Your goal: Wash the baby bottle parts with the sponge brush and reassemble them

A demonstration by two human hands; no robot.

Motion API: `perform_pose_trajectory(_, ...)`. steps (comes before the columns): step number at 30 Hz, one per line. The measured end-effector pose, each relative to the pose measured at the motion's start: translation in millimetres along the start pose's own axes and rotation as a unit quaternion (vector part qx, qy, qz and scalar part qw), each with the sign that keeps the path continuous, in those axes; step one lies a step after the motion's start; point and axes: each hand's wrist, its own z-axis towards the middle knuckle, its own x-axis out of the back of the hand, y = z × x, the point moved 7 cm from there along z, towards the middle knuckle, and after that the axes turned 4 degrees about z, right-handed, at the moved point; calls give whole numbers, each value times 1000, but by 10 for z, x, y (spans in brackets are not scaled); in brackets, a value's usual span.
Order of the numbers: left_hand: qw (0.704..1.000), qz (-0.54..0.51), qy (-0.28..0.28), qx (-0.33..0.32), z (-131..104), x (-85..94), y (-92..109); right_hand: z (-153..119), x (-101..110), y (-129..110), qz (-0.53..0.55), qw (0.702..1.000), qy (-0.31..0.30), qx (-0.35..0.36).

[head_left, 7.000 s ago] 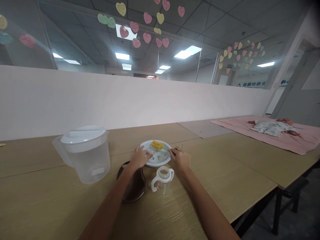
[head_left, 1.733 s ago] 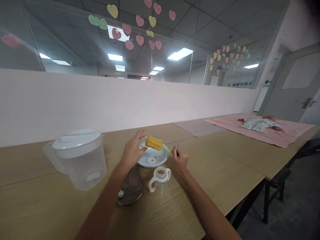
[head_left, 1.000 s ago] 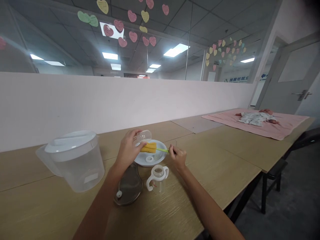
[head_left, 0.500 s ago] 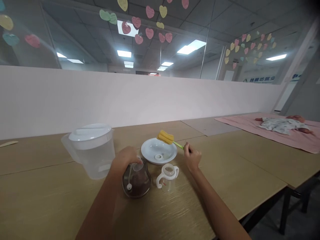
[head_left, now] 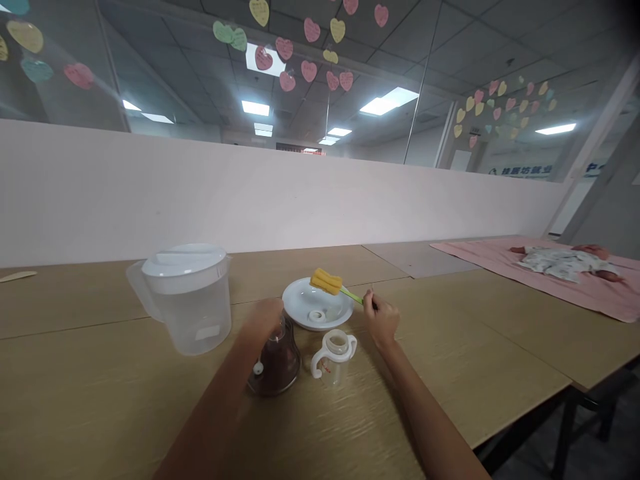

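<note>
Right hand (head_left: pixel 383 319) gripping yellow sponge brush (head_left: pixel 326 281), left hand (head_left: pixel 265 319), hold unclear, we've brought clear domed cap (head_left: pixel 277 331) by far edge of brown curved tray (head_left: pixel 281 370), apparently setting it aside.

Bare and slender, the person's left forearm (head_left: pixel 215 403) and right forearm (head_left: pixel 427 407) widened smoothly from narrow wrists (head_left: pixel 389 344) toward the lower edge of the view. The left hand (head_left: pixel 263 323), also bare, looked blurred; the bare right hand (head_left: pixel 383 321) had a rounded back and slim fingers (head_left: pixel 369 302).

Pale wall (head_left: pixel 300 200), glass panes (head_left: pixel 175 73) above, paper hearts (head_left: pixel 312 30), bright ceiling lights (head_left: pixel 390 101); wooden table (head_left: pixel 475 360)
</note>
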Motion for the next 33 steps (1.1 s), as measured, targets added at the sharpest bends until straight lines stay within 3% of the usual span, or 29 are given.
perform_pose_trajectory(5, 999, 27, 21, 0, -74, 168, 79, 10, -13, 25, 2, 999, -16, -28)
perform_pose_trajectory(7, 998, 29, 58, -27, -99, 279, 230, 16, -8, 58, 12, 998, -19, -56)
perform_pose_trajectory(10, 984, -19, 132, -121, -83, 361, 579, 15, -17, 124, 32, 994, -25, -103)
perform_pose_trajectory(13, 966, -95, 163, -179, 43, 220, 811, 6, -33, 174, 48, 990, -24, -131)
perform_pose_trajectory(17, 961, -144, 177, -155, 287, -83, 803, 4, -66, 175, 59, 990, -30, -126)
perform_pose_trajectory(20, 957, -158, 179, -164, 352, -188, 783, 7, -92, 154, 60, 990, -43, -117)
perform_pose_trajectory(29, 966, -112, 124, -199, 301, -209, 867, 17, -92, 125, 67, 991, -46, -111)
perform_pose_trajectory(33, 962, -142, 151, -177, 322, -176, 812, 18, -91, 150, 76, 988, -48, -128)
